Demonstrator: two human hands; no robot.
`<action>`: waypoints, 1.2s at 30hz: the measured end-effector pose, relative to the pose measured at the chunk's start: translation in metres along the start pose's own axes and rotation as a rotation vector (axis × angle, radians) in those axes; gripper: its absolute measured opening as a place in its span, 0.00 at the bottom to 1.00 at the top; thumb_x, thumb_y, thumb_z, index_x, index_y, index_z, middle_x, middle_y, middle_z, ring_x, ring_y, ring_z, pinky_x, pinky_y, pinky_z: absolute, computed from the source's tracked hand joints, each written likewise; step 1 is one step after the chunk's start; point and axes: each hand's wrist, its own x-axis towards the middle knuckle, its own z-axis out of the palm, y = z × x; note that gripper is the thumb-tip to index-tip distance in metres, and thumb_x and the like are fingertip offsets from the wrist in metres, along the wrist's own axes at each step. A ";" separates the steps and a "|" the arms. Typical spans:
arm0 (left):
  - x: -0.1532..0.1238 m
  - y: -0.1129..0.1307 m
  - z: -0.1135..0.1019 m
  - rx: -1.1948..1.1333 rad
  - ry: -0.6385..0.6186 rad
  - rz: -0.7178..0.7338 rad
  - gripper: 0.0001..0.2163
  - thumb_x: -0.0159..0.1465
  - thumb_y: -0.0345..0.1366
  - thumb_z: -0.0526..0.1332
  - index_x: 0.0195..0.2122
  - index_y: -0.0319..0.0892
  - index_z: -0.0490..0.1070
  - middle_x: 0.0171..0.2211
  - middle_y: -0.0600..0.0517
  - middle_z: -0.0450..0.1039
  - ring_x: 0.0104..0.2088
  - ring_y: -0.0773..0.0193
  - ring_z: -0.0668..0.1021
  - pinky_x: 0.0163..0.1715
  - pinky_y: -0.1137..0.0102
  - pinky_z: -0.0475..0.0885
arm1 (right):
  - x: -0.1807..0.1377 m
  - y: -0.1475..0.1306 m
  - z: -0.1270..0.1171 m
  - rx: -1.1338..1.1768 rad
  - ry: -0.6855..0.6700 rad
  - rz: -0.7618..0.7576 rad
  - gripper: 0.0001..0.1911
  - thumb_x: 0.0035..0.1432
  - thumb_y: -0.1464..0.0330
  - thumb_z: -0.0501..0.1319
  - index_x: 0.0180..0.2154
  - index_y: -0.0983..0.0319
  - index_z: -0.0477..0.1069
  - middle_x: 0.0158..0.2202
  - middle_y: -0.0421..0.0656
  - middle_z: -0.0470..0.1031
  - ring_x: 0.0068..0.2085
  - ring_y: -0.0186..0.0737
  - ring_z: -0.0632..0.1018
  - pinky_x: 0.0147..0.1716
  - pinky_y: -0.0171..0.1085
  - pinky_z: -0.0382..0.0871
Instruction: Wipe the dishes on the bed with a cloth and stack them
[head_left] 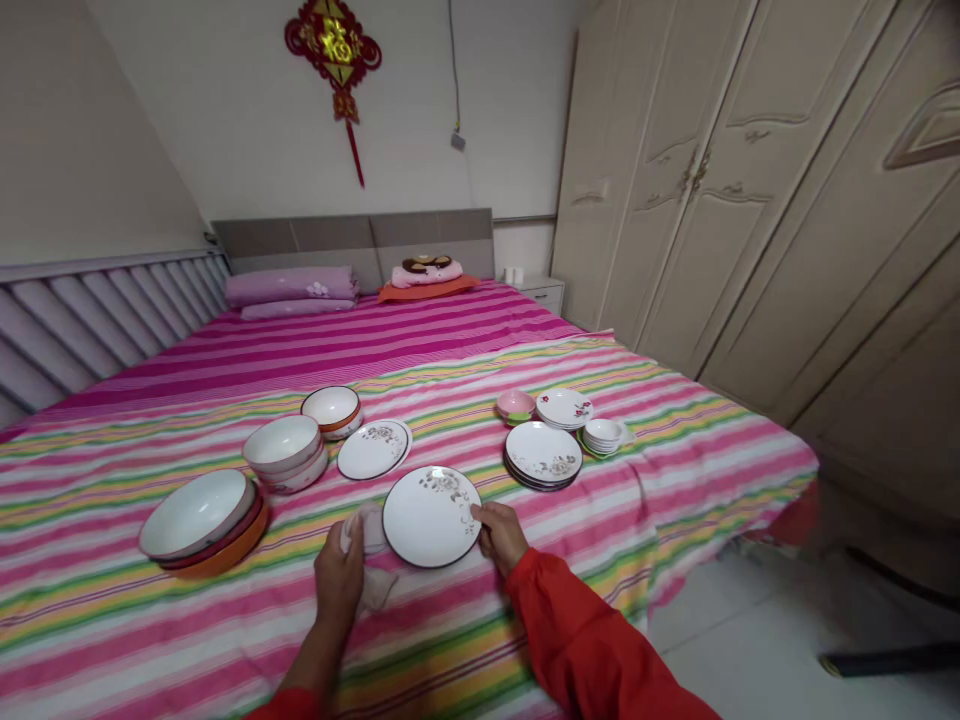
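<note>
My right hand (504, 537) pinches the right rim of a white plate (424, 525) with a dark edge and a grey flower print. Left of that plate, my left hand (339, 570) is closed on a pale cloth (375, 580), part of which hangs down beside the plate. Just behind lies another flowered plate (367, 452) on top of a white one. To the right, a stack of matching dark-rimmed plates (541, 450) rests on the striped sheet.
Stacked bowls stand on the left: a wide stack (199, 515), a pinkish stack (283, 445) and a smaller one (331, 407). At right are a pink bowl (515, 402), red-flowered plates (559, 408) and small white dishes (602, 432). Folded bedding (292, 288) lies by the headboard.
</note>
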 end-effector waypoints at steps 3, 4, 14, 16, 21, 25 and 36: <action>0.000 -0.001 0.001 0.007 0.006 0.008 0.17 0.62 0.52 0.51 0.33 0.44 0.68 0.27 0.52 0.73 0.28 0.60 0.74 0.29 0.70 0.68 | -0.006 -0.020 -0.015 0.041 0.103 -0.080 0.22 0.37 0.57 0.68 0.13 0.58 0.57 0.05 0.32 0.56 0.10 0.26 0.54 0.10 0.31 0.41; 0.000 -0.002 0.001 0.009 0.009 0.016 0.16 0.62 0.51 0.51 0.33 0.44 0.68 0.27 0.52 0.73 0.28 0.60 0.74 0.29 0.70 0.68 | -0.008 -0.028 -0.021 0.046 0.141 -0.114 0.22 0.36 0.57 0.68 0.12 0.59 0.57 0.06 0.33 0.57 0.10 0.27 0.55 0.11 0.31 0.42; 0.002 -0.009 0.003 -0.007 0.014 0.059 0.16 0.62 0.51 0.51 0.33 0.44 0.67 0.28 0.52 0.73 0.29 0.61 0.74 0.30 0.70 0.68 | -0.009 -0.088 -0.071 -0.031 0.521 -0.217 0.17 0.39 0.61 0.67 0.14 0.60 0.62 0.09 0.36 0.65 0.10 0.26 0.53 0.10 0.32 0.42; 0.001 -0.009 0.003 -0.016 0.014 0.069 0.16 0.62 0.51 0.51 0.34 0.44 0.68 0.28 0.52 0.73 0.29 0.60 0.75 0.30 0.70 0.68 | -0.007 -0.089 -0.075 -0.023 0.558 -0.209 0.17 0.40 0.62 0.67 0.14 0.60 0.61 0.09 0.36 0.65 0.10 0.26 0.54 0.10 0.32 0.43; 0.002 -0.010 0.003 -0.003 0.019 0.061 0.16 0.62 0.51 0.51 0.34 0.44 0.68 0.28 0.52 0.74 0.29 0.60 0.75 0.30 0.69 0.69 | -0.002 -0.090 -0.080 0.000 0.614 -0.199 0.16 0.43 0.64 0.65 0.14 0.60 0.61 0.09 0.36 0.64 0.11 0.27 0.55 0.10 0.33 0.44; 0.002 -0.011 0.003 0.008 0.017 0.046 0.16 0.62 0.51 0.51 0.35 0.44 0.68 0.29 0.51 0.74 0.31 0.59 0.76 0.31 0.69 0.69 | 0.001 -0.090 -0.082 0.013 0.635 -0.188 0.17 0.44 0.63 0.66 0.14 0.60 0.61 0.09 0.35 0.64 0.11 0.27 0.55 0.10 0.33 0.44; 0.000 -0.011 0.004 -0.023 0.010 0.024 0.17 0.62 0.51 0.51 0.35 0.44 0.68 0.29 0.51 0.74 0.31 0.59 0.75 0.31 0.69 0.69 | 0.001 -0.084 -0.095 -0.172 0.657 -0.269 0.24 0.42 0.51 0.67 0.13 0.60 0.60 0.09 0.34 0.60 0.14 0.29 0.58 0.13 0.34 0.49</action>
